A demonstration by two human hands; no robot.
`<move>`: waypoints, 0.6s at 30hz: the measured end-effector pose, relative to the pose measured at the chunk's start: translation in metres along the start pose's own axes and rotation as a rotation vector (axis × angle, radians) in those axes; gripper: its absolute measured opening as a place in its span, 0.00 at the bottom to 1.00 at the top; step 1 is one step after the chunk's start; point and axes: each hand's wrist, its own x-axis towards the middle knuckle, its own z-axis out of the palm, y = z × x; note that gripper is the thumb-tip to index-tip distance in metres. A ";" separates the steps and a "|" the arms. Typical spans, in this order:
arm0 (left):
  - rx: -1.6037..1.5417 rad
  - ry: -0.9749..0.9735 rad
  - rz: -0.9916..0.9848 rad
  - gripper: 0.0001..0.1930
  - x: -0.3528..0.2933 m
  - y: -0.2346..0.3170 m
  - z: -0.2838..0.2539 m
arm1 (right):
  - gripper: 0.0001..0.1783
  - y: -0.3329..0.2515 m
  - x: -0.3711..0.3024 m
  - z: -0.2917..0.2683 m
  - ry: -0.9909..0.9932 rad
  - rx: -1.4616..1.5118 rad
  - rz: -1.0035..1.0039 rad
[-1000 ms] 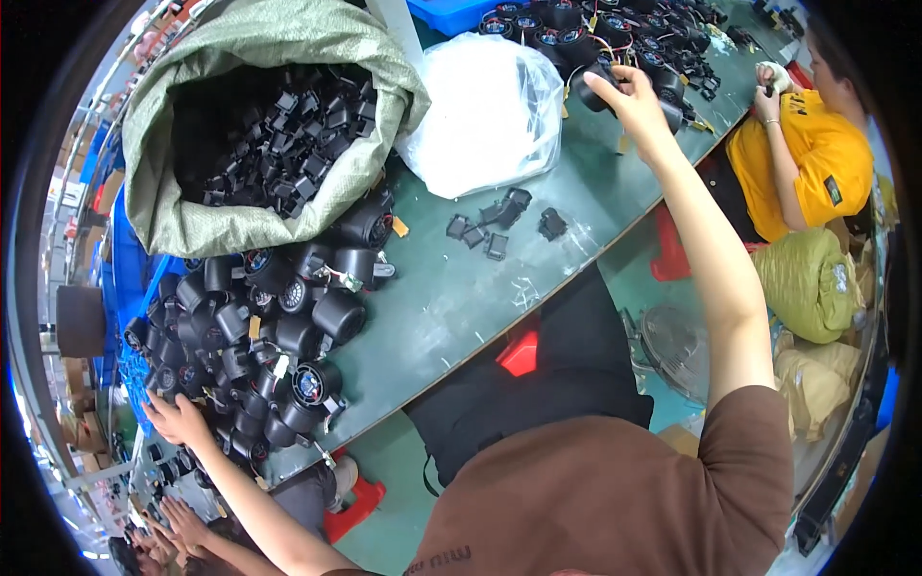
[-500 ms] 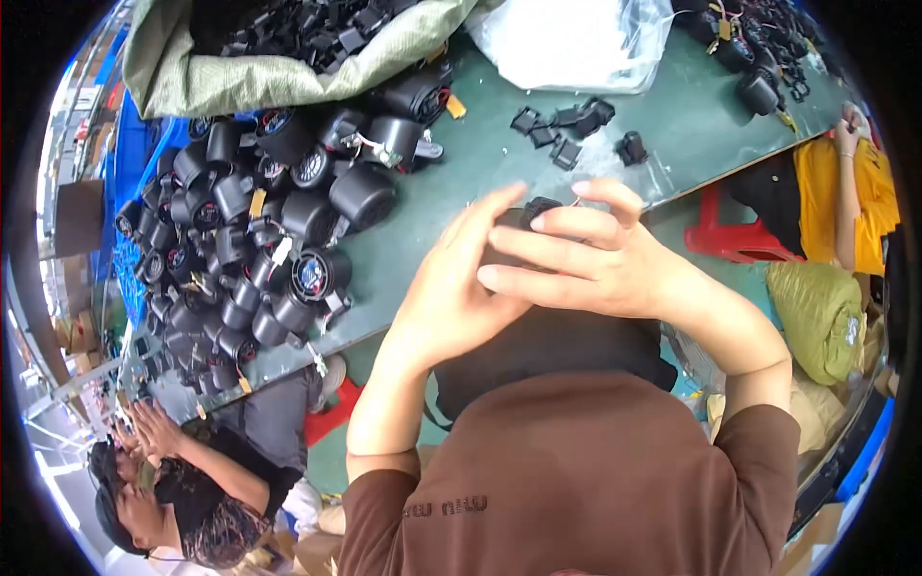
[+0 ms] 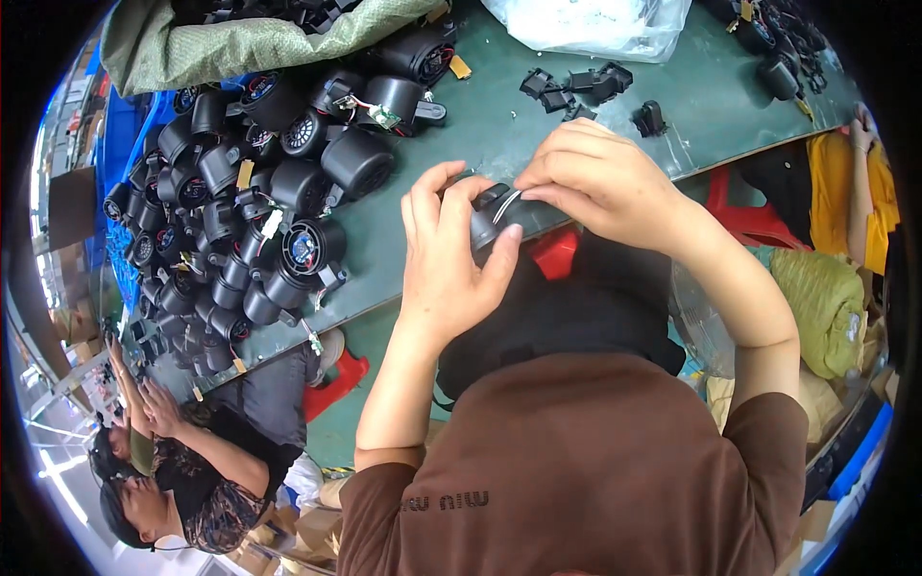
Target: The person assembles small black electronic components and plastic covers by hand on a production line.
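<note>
My left hand (image 3: 444, 259) is wrapped around a black cylindrical fan unit (image 3: 484, 228), held over the table's near edge; much of it is hidden by the fingers. Thin pale wires (image 3: 506, 205) rise from its top. Their ends are pinched between the thumb and fingers of my right hand (image 3: 607, 180). Just beyond that hand lie several small black plastic parts (image 3: 597, 83), with a single black part (image 3: 649, 118) apart to the right. Left of my hands spreads a large pile of similar black fan units (image 3: 357, 160), some with wires and small circuit boards showing.
A pale green woven sack (image 3: 250, 50) of black parts stands at the back left of the green table (image 3: 461, 120). Behind is a clear plastic bag (image 3: 591, 34) with white contents. More wired units (image 3: 780, 72) lie far right. Co-workers sit at both sides; a red stool (image 3: 749, 213) is at right.
My hands have drawn apart from their overlap, bringing the fan unit and wires into view. The right hand has turned and now pinches the wires. The view has shifted slightly.
</note>
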 end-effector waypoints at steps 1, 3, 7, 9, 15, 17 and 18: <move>0.046 0.010 0.012 0.21 0.000 0.001 0.001 | 0.06 -0.004 0.001 0.000 0.028 -0.023 0.001; 0.071 0.055 0.012 0.18 0.000 0.000 0.009 | 0.07 -0.012 0.002 0.005 0.052 -0.032 0.012; -0.059 0.216 -0.045 0.13 0.000 -0.005 0.019 | 0.06 -0.021 -0.005 0.025 0.213 -0.033 0.032; -0.128 0.211 -0.082 0.11 0.000 -0.004 0.020 | 0.05 -0.028 -0.010 0.040 0.345 0.309 0.272; -0.277 0.233 -0.191 0.10 -0.003 0.004 0.023 | 0.05 -0.041 -0.012 0.059 0.425 0.719 0.629; -0.213 0.210 -0.166 0.10 -0.002 0.004 0.022 | 0.05 -0.040 -0.012 0.058 0.413 0.765 0.681; -0.215 0.210 -0.167 0.10 -0.002 0.004 0.022 | 0.05 -0.039 -0.012 0.055 0.412 0.763 0.682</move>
